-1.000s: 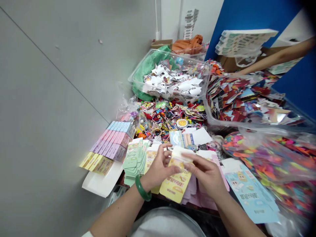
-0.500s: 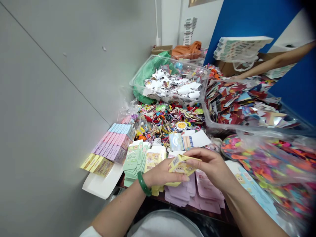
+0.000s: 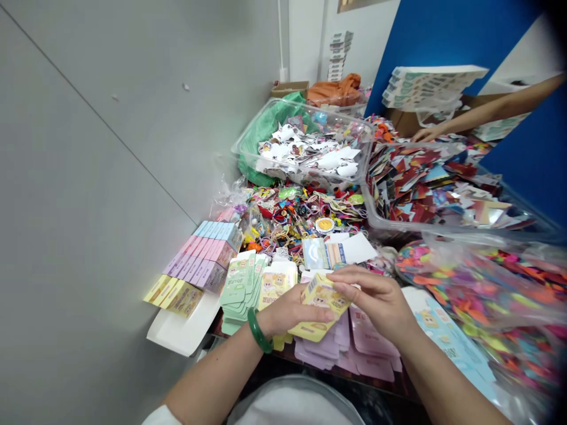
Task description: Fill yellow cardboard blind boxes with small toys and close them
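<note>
A small yellow paper box (image 3: 319, 304) with a cartoon print is held between both hands, low in the middle of the view. My left hand (image 3: 290, 311), a green bangle on its wrist, grips the box from below with thumb along its lower edge. My right hand (image 3: 376, 298) pinches the box's upper right end with curled fingers. Under the hands lie flat pink box blanks (image 3: 367, 348), and flat green blanks (image 3: 241, 280) and yellow blanks (image 3: 277, 282) are stacked to the left.
A row of folded blue, pink and yellow boxes (image 3: 199, 260) lines the grey wall on the left. Clear bins of stickers (image 3: 310, 147) and cards (image 3: 443, 183) stand behind a heap of small trinkets (image 3: 301, 215). Another person's arm (image 3: 482, 112) reaches in at upper right.
The yellow piece was a flat blank a second ago; it is now folded up into a box shape between my hands. The other person's hand moved slightly over the far bin.
</note>
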Demonstrator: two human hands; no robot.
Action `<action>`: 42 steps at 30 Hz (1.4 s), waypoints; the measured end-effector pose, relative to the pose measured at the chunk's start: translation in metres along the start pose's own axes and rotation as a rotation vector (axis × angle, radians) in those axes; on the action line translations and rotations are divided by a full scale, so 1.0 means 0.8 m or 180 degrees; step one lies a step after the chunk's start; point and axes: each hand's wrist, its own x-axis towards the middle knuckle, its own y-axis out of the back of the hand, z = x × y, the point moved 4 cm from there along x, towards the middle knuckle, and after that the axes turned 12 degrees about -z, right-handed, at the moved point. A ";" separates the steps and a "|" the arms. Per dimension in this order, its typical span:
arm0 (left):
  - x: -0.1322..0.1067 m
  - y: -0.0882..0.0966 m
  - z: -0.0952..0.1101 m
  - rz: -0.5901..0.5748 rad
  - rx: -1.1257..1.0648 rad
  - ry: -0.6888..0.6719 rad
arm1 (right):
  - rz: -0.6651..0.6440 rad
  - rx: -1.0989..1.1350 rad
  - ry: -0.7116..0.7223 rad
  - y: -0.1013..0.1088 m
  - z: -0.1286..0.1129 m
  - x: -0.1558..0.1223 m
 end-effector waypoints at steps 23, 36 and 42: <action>-0.021 0.006 0.006 0.0224 -0.0681 -0.0418 | -0.0235 0.0431 -0.0653 -0.011 0.017 0.003; -0.048 0.068 0.045 0.1265 0.0741 -0.1556 | -0.0052 -0.1704 -0.2278 0.014 0.111 0.092; -0.050 0.082 0.027 0.1332 0.0195 -0.1286 | 0.0046 -0.1564 -0.2354 0.005 0.147 0.114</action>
